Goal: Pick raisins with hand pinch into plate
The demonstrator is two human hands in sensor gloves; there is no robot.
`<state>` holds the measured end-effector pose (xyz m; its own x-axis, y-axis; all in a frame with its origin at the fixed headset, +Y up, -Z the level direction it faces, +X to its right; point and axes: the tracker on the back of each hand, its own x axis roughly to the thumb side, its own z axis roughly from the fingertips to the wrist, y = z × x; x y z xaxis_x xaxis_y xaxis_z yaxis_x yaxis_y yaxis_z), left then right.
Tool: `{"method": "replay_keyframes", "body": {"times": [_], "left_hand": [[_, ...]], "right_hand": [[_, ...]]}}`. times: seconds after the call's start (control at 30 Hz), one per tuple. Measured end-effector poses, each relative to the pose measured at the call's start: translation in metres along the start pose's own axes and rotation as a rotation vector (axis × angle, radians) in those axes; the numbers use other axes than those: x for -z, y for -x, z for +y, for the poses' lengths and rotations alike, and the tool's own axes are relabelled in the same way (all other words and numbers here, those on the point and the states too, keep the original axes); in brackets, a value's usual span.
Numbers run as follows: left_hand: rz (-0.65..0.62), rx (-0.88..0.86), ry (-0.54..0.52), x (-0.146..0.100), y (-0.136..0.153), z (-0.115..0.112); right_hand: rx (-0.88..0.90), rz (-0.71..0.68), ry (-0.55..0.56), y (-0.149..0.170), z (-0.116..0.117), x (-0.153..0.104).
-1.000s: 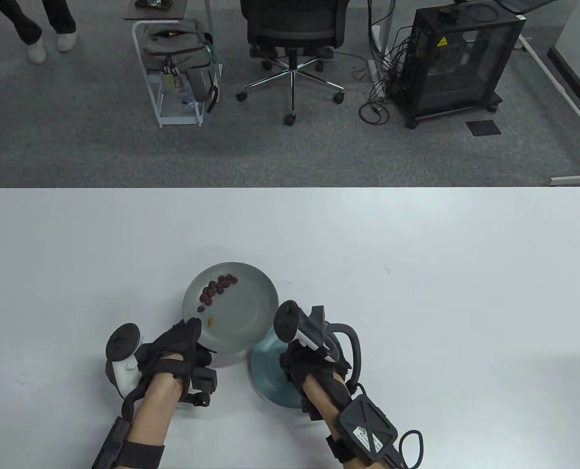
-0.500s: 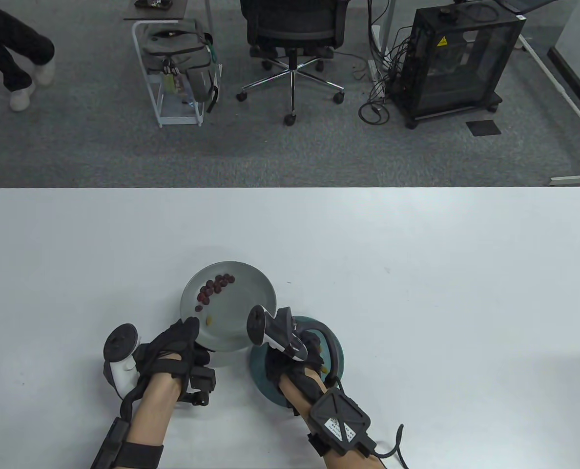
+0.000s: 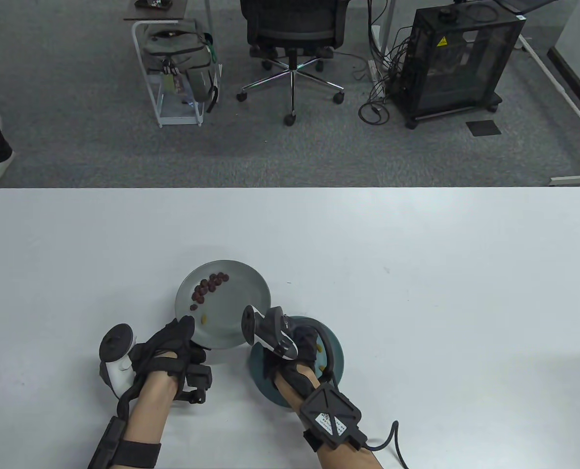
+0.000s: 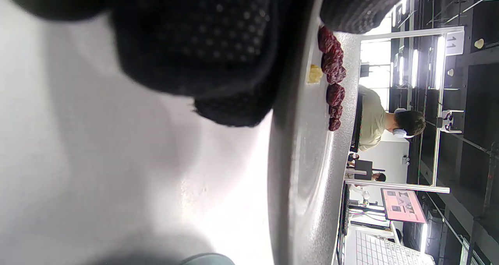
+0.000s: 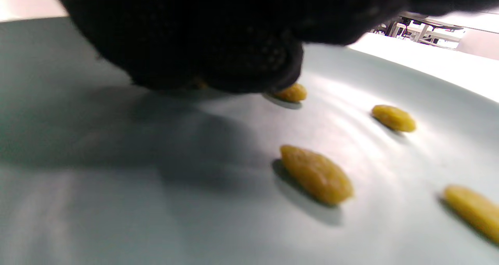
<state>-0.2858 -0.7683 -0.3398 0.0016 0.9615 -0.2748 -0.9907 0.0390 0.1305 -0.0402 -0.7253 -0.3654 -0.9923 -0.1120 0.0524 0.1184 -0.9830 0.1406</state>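
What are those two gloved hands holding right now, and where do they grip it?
The left hand grips the round grey plate by its near rim. The right hand's fingertips are down among yellow raisins; any pinch is hidden.

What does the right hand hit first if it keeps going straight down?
Probably a yellow raisin at the right hand's fingertips, then the teal plate beneath; contact is unclear.

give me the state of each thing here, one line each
grey plate: tilted, near edge gripped by the left hand, holds dark raisins and one yellow raisin
left hand: grips the grey plate's rim
teal plate: flat on the table, holds loose yellow raisins
right hand: fingertips down on the teal plate among the yellow raisins; a pinch cannot be told
dark raisins: lying in a row
table: bears both plates
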Motion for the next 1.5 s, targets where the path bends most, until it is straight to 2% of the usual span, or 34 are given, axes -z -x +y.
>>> {"method": "replay_keyframes", "body": {"times": [0.1, 0.27, 0.6, 0.73, 0.93, 1.5], "left_hand": [[0.004, -0.005, -0.002, -0.001, 0.0, 0.0], [-0.002, 0.004, 0.008, -0.001, 0.0, -0.001], [-0.002, 0.032, 0.054, -0.003, 0.001, -0.014], [-0.005, 0.033, 0.09, -0.008, 0.001, -0.024], [-0.011, 0.04, 0.145, -0.013, 0.001, -0.039], [-0.023, 0.097, 0.228, -0.023, 0.002, -0.064]], "right_hand": [[0.036, 0.005, 0.001, 0.008, -0.01, -0.006], [0.146, -0.009, 0.035, 0.022, -0.039, -0.024], [0.264, -0.088, 0.119, 0.022, -0.078, -0.055], [0.293, -0.12, 0.126, 0.018, -0.082, -0.061], [0.305, -0.099, 0.138, 0.02, -0.082, -0.058], [0.358, -0.073, 0.05, 0.017, -0.06, -0.038]]}}
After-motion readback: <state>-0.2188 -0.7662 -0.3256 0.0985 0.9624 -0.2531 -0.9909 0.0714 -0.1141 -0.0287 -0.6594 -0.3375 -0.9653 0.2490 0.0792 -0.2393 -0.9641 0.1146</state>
